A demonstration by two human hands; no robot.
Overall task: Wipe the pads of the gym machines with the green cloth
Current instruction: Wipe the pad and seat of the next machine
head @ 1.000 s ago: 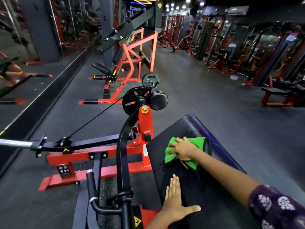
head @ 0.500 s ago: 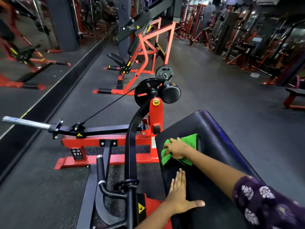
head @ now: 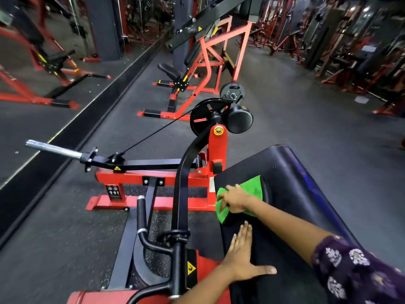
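The green cloth [head: 253, 188] lies on the long black pad [head: 293, 183] of the red and black machine, near the pad's left edge. My right hand [head: 237, 199] presses down on the cloth, its fingers spread toward the left and covering the cloth's middle. My left hand [head: 241, 257] lies flat on the same pad, closer to me, with the thumb stretched to the right. The near end of the pad is hidden under my patterned sleeve [head: 359, 270].
A curved black lever [head: 182, 189] and a handle post [head: 178, 266] stand just left of the pad. A round roller pad [head: 240, 119] and a chrome weight bar [head: 52, 148] belong to the same machine. Another red machine [head: 208, 62] stands farther back, with more equipment at right.
My right hand has slid the cloth leftward across the pad, toward its left edge. My left hand has stayed flat on the pad. My view has tilted down and shifted.
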